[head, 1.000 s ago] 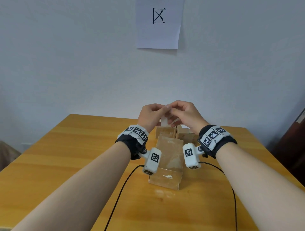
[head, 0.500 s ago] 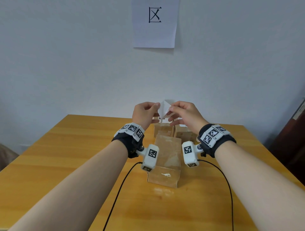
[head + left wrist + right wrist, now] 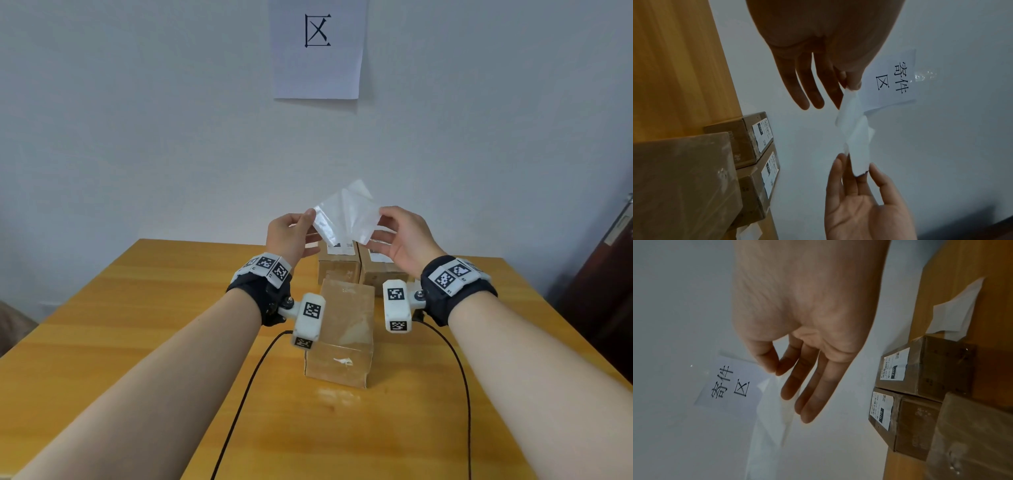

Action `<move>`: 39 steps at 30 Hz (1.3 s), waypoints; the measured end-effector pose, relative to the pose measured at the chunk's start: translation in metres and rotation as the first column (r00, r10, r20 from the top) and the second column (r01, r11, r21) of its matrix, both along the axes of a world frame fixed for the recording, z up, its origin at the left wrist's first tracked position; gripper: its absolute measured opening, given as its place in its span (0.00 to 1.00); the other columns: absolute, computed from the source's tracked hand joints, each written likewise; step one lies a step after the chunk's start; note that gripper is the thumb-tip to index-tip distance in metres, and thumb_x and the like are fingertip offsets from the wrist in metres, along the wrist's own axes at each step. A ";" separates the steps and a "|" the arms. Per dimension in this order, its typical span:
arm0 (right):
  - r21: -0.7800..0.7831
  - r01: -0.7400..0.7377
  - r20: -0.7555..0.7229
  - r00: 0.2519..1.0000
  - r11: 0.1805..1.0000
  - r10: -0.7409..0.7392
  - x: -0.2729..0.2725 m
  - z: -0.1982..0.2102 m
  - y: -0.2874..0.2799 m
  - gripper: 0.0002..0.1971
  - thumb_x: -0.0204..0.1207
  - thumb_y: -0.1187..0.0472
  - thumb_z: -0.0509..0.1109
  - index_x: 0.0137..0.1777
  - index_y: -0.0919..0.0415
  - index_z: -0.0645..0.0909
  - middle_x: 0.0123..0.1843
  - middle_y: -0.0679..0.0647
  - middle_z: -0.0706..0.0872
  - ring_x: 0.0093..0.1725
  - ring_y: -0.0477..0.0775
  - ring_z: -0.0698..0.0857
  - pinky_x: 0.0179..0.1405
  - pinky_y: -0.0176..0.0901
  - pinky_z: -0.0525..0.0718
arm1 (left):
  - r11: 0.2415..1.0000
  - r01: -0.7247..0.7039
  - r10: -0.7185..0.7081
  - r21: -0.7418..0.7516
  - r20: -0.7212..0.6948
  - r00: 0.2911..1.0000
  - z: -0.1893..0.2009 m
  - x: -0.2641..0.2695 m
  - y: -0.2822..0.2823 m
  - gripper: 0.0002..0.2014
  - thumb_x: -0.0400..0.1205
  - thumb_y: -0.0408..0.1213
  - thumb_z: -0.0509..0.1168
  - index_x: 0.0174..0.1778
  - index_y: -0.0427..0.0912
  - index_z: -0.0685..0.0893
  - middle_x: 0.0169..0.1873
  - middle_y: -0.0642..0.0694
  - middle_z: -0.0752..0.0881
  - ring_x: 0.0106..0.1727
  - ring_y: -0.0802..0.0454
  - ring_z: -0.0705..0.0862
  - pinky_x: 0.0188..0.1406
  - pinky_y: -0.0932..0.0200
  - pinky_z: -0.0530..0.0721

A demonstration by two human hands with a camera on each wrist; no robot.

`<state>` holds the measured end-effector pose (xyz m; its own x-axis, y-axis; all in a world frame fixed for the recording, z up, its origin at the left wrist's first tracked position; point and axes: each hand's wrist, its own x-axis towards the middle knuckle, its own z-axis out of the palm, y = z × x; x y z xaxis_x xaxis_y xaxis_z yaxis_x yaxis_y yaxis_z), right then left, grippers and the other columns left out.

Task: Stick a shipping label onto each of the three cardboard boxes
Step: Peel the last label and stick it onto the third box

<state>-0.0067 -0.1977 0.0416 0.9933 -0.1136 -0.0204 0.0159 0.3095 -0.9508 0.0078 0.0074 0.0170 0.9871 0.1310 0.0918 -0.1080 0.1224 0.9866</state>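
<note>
A white shipping label sheet [image 3: 346, 219] hangs in the air above the boxes, stretched between my hands, and its glossy layers seem to be coming apart. My left hand [image 3: 310, 219] pinches its left corner with thumb and forefinger [image 3: 851, 86]. At the right corner my right hand [image 3: 382, 219] pinches it the same way [image 3: 777, 369]. Below my wrists stands a plain cardboard box [image 3: 342, 329] with no label on top. Behind it, two smaller boxes [image 3: 337, 270] [image 3: 383, 270] sit side by side, each with a printed label [image 3: 894, 365] [image 3: 881, 412].
The boxes stand on a wooden table [image 3: 137, 325] against a pale wall. A paper sign [image 3: 317, 48] hangs on the wall. A loose white paper scrap [image 3: 953, 311] lies on the table beyond the far boxes. Two black cables [image 3: 246, 387] run across the near table.
Both hands have risen and moved apart. The small folded sheet they held close together has spread open between them.
</note>
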 end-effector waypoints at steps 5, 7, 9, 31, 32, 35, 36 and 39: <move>0.034 0.039 -0.037 0.999 0.999 -0.038 -0.002 -0.001 -0.006 0.06 0.87 0.62 0.67 0.55 0.65 0.83 0.51 0.61 0.89 0.46 0.66 0.91 0.34 0.52 0.91 | 0.999 -0.015 0.014 -0.028 -0.029 0.999 -0.001 -0.002 0.003 0.12 0.87 0.45 0.68 0.50 0.38 0.88 0.46 0.42 0.93 0.45 0.49 0.95 0.40 0.52 0.93; 0.031 0.052 -0.047 0.998 0.998 -0.051 -0.003 -0.001 -0.007 0.06 0.88 0.62 0.67 0.55 0.64 0.83 0.52 0.61 0.90 0.47 0.66 0.92 0.36 0.53 0.92 | 0.999 -0.020 0.019 -0.031 -0.037 0.999 -0.002 -0.002 0.003 0.12 0.87 0.45 0.68 0.50 0.39 0.88 0.46 0.42 0.93 0.46 0.48 0.95 0.42 0.51 0.94; 0.038 0.082 -0.060 0.995 0.996 -0.080 -0.004 -0.002 -0.009 0.06 0.89 0.62 0.65 0.56 0.63 0.82 0.54 0.62 0.91 0.49 0.66 0.92 0.38 0.55 0.93 | 0.999 -0.018 0.016 -0.041 -0.042 0.999 -0.002 -0.002 0.004 0.12 0.88 0.45 0.68 0.49 0.39 0.88 0.45 0.42 0.92 0.45 0.48 0.94 0.43 0.49 0.94; 0.062 0.233 -0.317 0.927 0.971 -0.202 -0.012 -0.030 -0.048 0.08 0.92 0.63 0.57 0.63 0.63 0.76 0.50 0.68 0.88 0.43 0.69 0.93 0.30 0.51 0.94 | 0.744 0.152 -0.390 -0.651 -0.239 0.889 -0.017 0.010 -0.004 0.14 0.92 0.41 0.60 0.41 0.40 0.72 0.65 0.30 0.87 0.57 0.28 0.91 0.51 0.36 0.92; 0.065 0.246 -0.326 0.921 0.967 -0.213 -0.011 -0.032 -0.050 0.08 0.92 0.64 0.58 0.59 0.64 0.78 0.49 0.68 0.89 0.42 0.69 0.93 0.30 0.51 0.94 | 0.748 0.149 -0.389 -0.646 -0.246 0.888 -0.019 0.011 -0.005 0.14 0.92 0.41 0.60 0.41 0.40 0.72 0.64 0.30 0.88 0.57 0.28 0.91 0.52 0.37 0.92; 0.085 0.271 -0.362 0.905 0.959 -0.224 -0.010 -0.038 -0.057 0.08 0.90 0.65 0.59 0.56 0.64 0.80 0.52 0.69 0.90 0.42 0.70 0.93 0.27 0.50 0.93 | 0.765 0.140 -0.375 -0.628 -0.258 0.890 -0.022 0.014 -0.007 0.14 0.92 0.41 0.60 0.41 0.39 0.72 0.62 0.31 0.89 0.56 0.29 0.92 0.51 0.37 0.92; 0.089 0.276 -0.369 0.902 0.957 -0.225 -0.007 -0.042 -0.060 0.08 0.90 0.65 0.59 0.60 0.64 0.79 0.54 0.69 0.89 0.42 0.71 0.93 0.26 0.51 0.93 | 0.781 0.131 -0.363 -0.610 -0.275 0.890 -0.024 0.016 -0.009 0.14 0.92 0.41 0.60 0.42 0.39 0.73 0.62 0.31 0.89 0.55 0.29 0.92 0.48 0.38 0.93; 0.144 0.339 -0.361 0.893 0.930 -0.270 0.000 -0.054 -0.068 0.15 0.91 0.63 0.57 0.75 0.65 0.72 0.61 0.71 0.88 0.37 0.69 0.94 0.26 0.51 0.92 | 0.828 0.096 -0.312 -0.552 -0.313 0.897 -0.025 0.019 -0.014 0.08 0.91 0.42 0.61 0.57 0.40 0.77 0.60 0.32 0.90 0.55 0.30 0.92 0.40 0.40 0.93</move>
<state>-0.0070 -0.2660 -0.0124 0.8423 -0.3686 -0.3934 -0.1624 0.5223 -0.8371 0.0271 -0.0066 -0.0080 0.9377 -0.1570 -0.3100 0.3404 0.5938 0.7290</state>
